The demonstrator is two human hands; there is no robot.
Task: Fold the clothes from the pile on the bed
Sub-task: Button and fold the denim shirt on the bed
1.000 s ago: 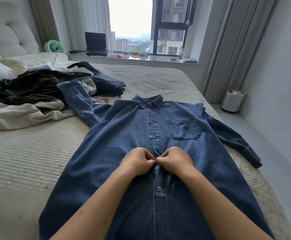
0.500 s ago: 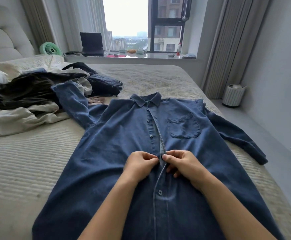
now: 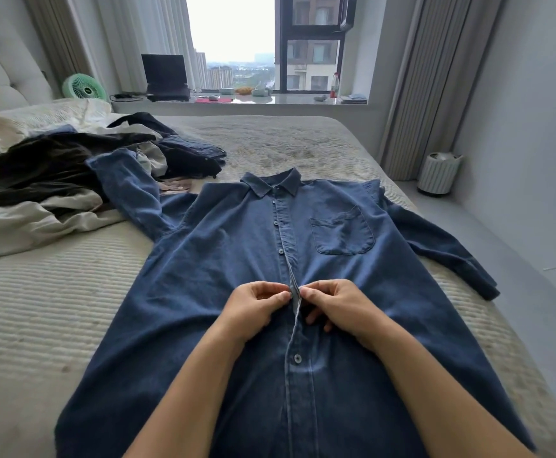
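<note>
Denim shirt (image 3: 223, 266) lies face up on the bed (image 3: 38, 309), collar toward the window; its hem is cut off by the frame's lower edge. Your left hand (image 3: 257, 307) and right hand (image 3: 339, 307) pinch the placket mid-chest, fingers curled, fingertips touching; whatever sits between them is hidden. Your clothes pile (image 3: 55, 180) lies near the headboard, overlapping one sleeve.

Shirt (image 3: 223, 285) hem cut off by bottom edge.

Both hands (image 3: 295, 304) on denim shirt (image 3: 210, 259) placket
</note>
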